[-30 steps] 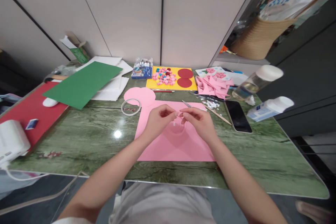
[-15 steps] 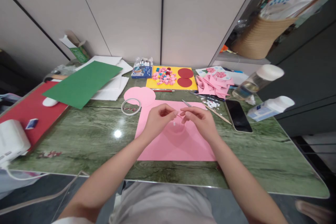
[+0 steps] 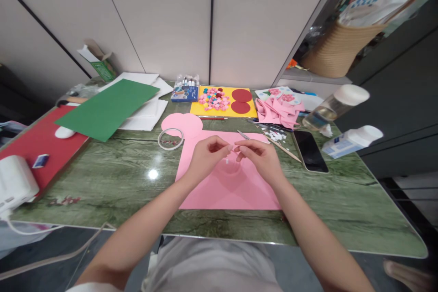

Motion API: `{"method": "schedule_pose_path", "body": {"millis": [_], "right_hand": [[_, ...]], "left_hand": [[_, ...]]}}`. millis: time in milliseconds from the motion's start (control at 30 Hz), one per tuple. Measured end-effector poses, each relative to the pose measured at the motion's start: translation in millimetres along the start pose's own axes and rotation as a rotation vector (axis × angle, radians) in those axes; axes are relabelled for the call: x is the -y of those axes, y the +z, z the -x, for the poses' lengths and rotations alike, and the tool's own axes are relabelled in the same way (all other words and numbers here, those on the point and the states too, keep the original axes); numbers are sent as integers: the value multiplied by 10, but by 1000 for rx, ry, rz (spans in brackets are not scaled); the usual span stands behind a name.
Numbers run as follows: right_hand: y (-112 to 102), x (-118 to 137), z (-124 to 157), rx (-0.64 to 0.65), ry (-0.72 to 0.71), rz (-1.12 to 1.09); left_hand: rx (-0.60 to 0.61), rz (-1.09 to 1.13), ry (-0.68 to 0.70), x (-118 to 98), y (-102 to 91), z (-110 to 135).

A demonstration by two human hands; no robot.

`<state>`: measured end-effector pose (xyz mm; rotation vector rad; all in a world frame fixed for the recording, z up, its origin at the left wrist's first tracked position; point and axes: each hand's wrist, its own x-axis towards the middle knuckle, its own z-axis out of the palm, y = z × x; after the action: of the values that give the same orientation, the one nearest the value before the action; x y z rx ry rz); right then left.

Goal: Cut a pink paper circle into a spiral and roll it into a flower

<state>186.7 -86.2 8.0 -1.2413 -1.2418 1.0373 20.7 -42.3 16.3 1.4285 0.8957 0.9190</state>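
Both hands meet above a pink paper sheet [image 3: 198,196] on the table. The fingertips of my left hand [image 3: 211,153] are pinched together, close to those of my right hand [image 3: 260,155], which are pinched too. Whatever lies between them is too small to make out. A faint pink round shape [image 3: 230,166] shows on the sheet below, with a tiny white bit [image 3: 227,161] on it. Just beyond my right hand lies a pointed metal tool [image 3: 243,134], partly hidden. Left of the sheet are pink paper circles [image 3: 179,123] and a roll of tape [image 3: 159,140].
Behind the sheet, a yellow sheet [image 3: 226,112] bears pompoms [image 3: 214,99] and dark red circles [image 3: 241,95]. Pink scraps [image 3: 278,112], a phone [image 3: 310,150] and two bottles stand or lie right. Green paper [image 3: 109,109] and a white charger [image 3: 17,182] are left.
The fingertips of my right hand have shifted slightly, while both hands stay in nearly the same place over the pink sheet. Nothing else has visibly moved.
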Motion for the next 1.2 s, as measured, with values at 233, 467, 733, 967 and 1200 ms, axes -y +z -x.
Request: {"method": "schedule_pose_path", "body": {"millis": [233,467,733,967,1200], "right_hand": [[5,-1,-3,0,10,-24],[8,-14,-14,1,25,-42],[8,-12,-16,13,17,-41],[1,-20,-18,35,0,-25],[17,35,-13,37,3,-27]], "left_hand": [[7,-1,-7,-4,4,7],[9,-9,-9,13,3,6],[7,-12,-11,20,8,7],[19,-8,-9,35,7,7],[16,-11,-17,29,19,4]]}}
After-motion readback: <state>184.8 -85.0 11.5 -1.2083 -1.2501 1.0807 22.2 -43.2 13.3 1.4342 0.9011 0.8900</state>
